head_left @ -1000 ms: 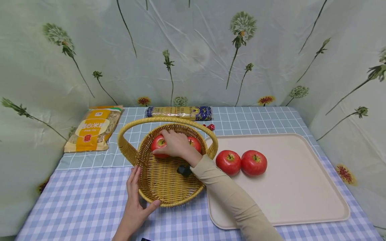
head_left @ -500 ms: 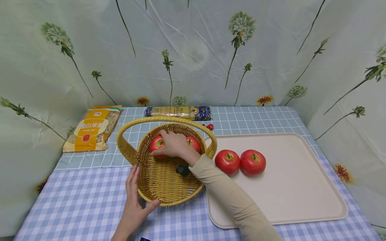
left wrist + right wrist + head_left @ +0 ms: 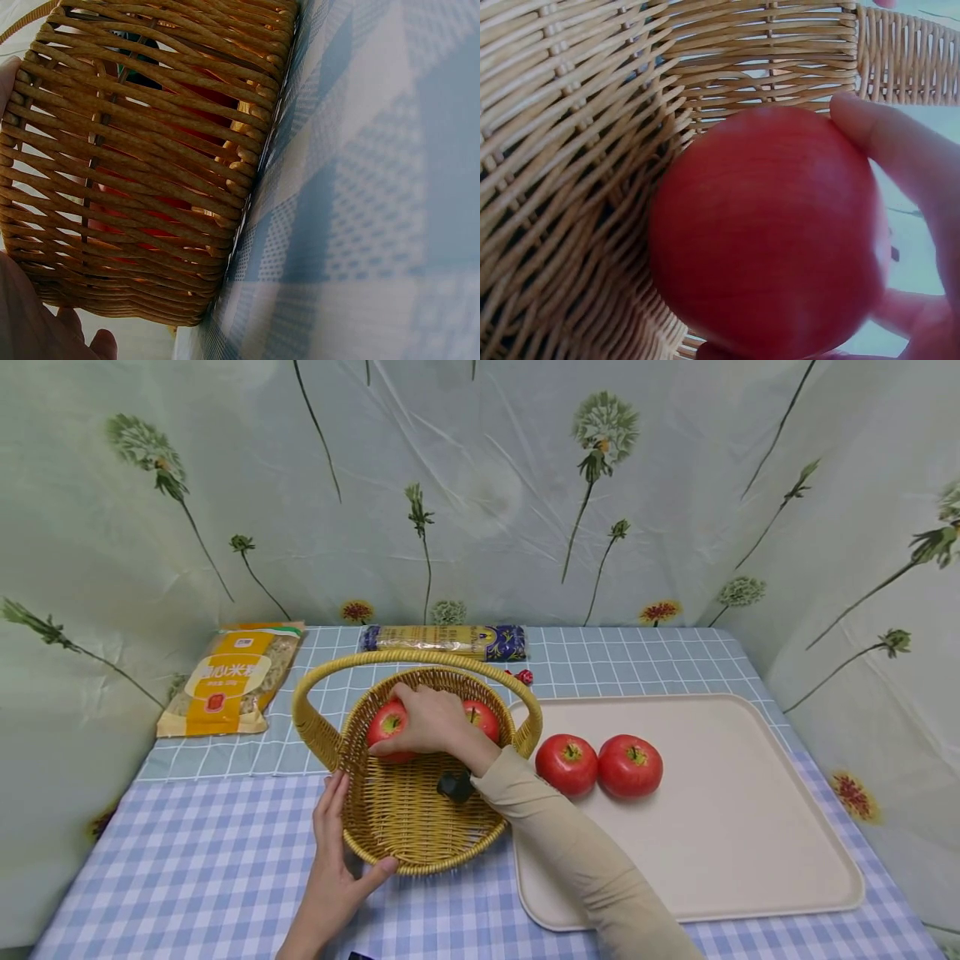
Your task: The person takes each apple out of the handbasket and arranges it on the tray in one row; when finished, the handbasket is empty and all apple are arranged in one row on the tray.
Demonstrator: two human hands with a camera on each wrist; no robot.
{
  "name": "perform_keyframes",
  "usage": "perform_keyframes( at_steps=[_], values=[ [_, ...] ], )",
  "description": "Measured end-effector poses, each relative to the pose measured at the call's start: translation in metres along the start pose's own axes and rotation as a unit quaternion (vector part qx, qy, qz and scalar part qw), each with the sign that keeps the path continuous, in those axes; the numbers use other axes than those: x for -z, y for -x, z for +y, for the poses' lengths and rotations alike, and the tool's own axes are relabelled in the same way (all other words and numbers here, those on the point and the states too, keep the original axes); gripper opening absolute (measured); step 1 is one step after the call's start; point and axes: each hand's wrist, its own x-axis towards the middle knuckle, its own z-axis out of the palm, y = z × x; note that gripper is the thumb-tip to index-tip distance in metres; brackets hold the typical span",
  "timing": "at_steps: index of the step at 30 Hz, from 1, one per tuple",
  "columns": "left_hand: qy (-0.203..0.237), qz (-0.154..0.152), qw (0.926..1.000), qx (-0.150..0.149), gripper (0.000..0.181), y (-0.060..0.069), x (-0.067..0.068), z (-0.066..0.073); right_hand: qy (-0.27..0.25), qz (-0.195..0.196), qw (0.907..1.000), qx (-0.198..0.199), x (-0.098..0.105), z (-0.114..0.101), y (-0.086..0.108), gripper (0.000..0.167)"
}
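- Fingers and thumb of the right hand (image 3: 433,718) are bent round a red apple (image 3: 390,724), parted to its width and gripping it from above; the right wrist view shows them on opposite sides of the fruit.
- This red apple is inside the wicker basket (image 3: 405,831), in its far left part; over the last second it has shifted slightly left and nearer, the hand going with it, while the basket looks unmoved.
- For the work in hand, that seems only a small change of place within the basket; the apple is not yet let go, and whether it rests on the basket floor is hard to tell.
- To its right in the basket sits a second apple (image 3: 487,718), partly covered by the hand; whether the two touch is hidden.
- The left hand (image 3: 333,868) is spread, fingers fairly straight along the basket's outer left side, thumb at the near rim; it probably steadies the basket, and its place there is unchanged.
- On the right of the bench (image 3: 187,860), a third apple (image 3: 567,765) and a fourth apple (image 3: 631,766) sit side by side on a pale tray (image 3: 750,827); neither has moved.
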Motion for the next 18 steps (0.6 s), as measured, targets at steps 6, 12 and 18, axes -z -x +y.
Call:
perform_keyframes(
  at_steps=[6,12,18],
  values=[
    [0.002,0.004,1.0,0.002,0.112,0.0,-0.001,0.002,-0.016,0.03,0.9994,0.009,0.003,-0.004,0.006,0.077],
    [0.0,0.005,1.0,0.005,0.111,0.0,-0.001,0.001,-0.032,0.041,0.9986,0.008,0.007,-0.006,0.013,0.076],
    [0.002,0.005,0.9999,0.011,0.112,0.001,-0.001,0.003,-0.056,0.061,0.9963,0.021,0.012,-0.006,0.021,0.076]
  ],
)
